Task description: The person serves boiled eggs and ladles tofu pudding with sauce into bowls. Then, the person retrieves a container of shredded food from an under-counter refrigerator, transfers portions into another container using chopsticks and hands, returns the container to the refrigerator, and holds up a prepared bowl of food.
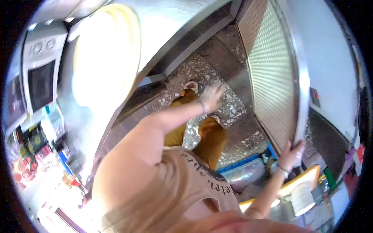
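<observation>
My left hand (211,97) hangs over the speckled floor (233,101), above my legs and sandals; it is slightly blurred, with its fingers apart and nothing visible in it. At the right, my right hand (290,156) grips the lower end of a tall metal-framed panel (272,66) with a ribbed, light-coloured face. The panel stands at a slant, its metal edge running up from my fingers. Part of my right thumb and palm is hidden by the glare and blur.
A round, brightly lit yellow-rimmed object (134,42) sits on the metal counter at the left. Beyond it are a white oven-like appliance (42,77) and many small items. A blue-rimmed clear bin (246,173) and a white round container (302,200) lie near my right arm.
</observation>
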`<state>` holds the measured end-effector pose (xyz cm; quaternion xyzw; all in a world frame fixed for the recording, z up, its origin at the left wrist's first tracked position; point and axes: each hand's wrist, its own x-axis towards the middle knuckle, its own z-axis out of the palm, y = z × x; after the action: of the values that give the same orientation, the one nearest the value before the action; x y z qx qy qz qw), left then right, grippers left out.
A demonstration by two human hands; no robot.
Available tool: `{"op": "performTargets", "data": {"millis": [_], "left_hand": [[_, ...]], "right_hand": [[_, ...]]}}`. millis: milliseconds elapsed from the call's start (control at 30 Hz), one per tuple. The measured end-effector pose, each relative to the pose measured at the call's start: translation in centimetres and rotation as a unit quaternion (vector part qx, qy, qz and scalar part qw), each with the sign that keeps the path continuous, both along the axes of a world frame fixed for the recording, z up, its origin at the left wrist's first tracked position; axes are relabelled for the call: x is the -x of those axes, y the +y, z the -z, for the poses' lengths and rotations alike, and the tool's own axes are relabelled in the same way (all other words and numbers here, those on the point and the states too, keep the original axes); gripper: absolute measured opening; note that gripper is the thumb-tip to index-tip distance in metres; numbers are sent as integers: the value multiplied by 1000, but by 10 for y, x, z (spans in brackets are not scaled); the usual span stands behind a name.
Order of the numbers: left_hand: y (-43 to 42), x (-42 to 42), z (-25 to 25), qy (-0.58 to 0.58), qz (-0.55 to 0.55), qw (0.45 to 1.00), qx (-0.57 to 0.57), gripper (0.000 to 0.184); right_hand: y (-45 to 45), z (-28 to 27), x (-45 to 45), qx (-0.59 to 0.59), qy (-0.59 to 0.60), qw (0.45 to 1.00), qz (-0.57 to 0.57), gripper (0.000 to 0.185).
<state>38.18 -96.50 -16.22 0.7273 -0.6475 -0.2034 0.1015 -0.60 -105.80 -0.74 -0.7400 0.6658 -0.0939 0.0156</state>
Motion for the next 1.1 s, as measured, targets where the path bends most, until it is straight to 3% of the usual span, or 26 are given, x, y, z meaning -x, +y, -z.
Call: {"op": "performTargets", "data": {"millis": [67, 133, 200, 300, 367, 400, 467, 500, 533, 567, 633, 733, 833, 900, 967, 1000, 1100], "left_hand": [[72, 11, -77, 60, 78, 994, -39, 75], [140, 7, -145, 100, 89, 991, -29, 75], [194, -6, -214, 114, 38, 992, -49, 74], [267, -30, -270, 91, -80, 987, -109, 79], [308, -50, -291, 108, -151, 982, -38, 78], [331, -63, -311, 113, -185, 976, -23, 77], [367, -90, -343, 150, -248, 957, 21, 75], [382, -99, -346, 114, -254, 956, 94, 73], [402, -105, -350, 113, -273, 949, 114, 72], [423, -110, -355, 107, -295, 940, 136, 72], [458, -117, -374, 128, -354, 913, 158, 72], [499, -129, -364, 93, -439, 873, 193, 73], [519, -133, -370, 106, -515, 835, 166, 75], [526, -128, -354, 75, -535, 813, 215, 76], [514, -120, -345, 52, -567, 802, 184, 75], [501, -118, -338, 32, -554, 807, 203, 73], [459, -113, -352, 173, -589, 742, 269, 59]], "right_hand": [[29, -7, -25, -34, -43, 998, 4, 69], [60, -24, -55, -95, -108, 990, -8, 68], [97, -37, -85, -148, -143, 979, -10, 70], [161, -67, -154, -245, -195, 949, 12, 75], [205, -128, -223, -336, -215, 917, -9, 71], [215, -83, -240, -418, -170, 885, -117, 69], [235, -68, -297, -591, -124, 766, -221, 64], [250, -102, -330, -683, -124, 687, -215, 61], [269, -117, -349, -614, -99, 713, -324, 54], [287, -136, -369, -611, -74, 705, -351, 54], [317, -182, -407, -424, -94, 736, -519, 50], [348, -237, -458, -396, -114, 709, -572, 52], [341, -229, -480, -386, -133, 645, -646, 43], [352, -258, -490, -401, -100, 675, -611, 39], [330, -265, -502, -389, 68, 676, -622, 41], [307, -256, -504, -369, 54, 678, -633, 39], [249, -239, -491, -379, 8, 728, -571, 32]]}}
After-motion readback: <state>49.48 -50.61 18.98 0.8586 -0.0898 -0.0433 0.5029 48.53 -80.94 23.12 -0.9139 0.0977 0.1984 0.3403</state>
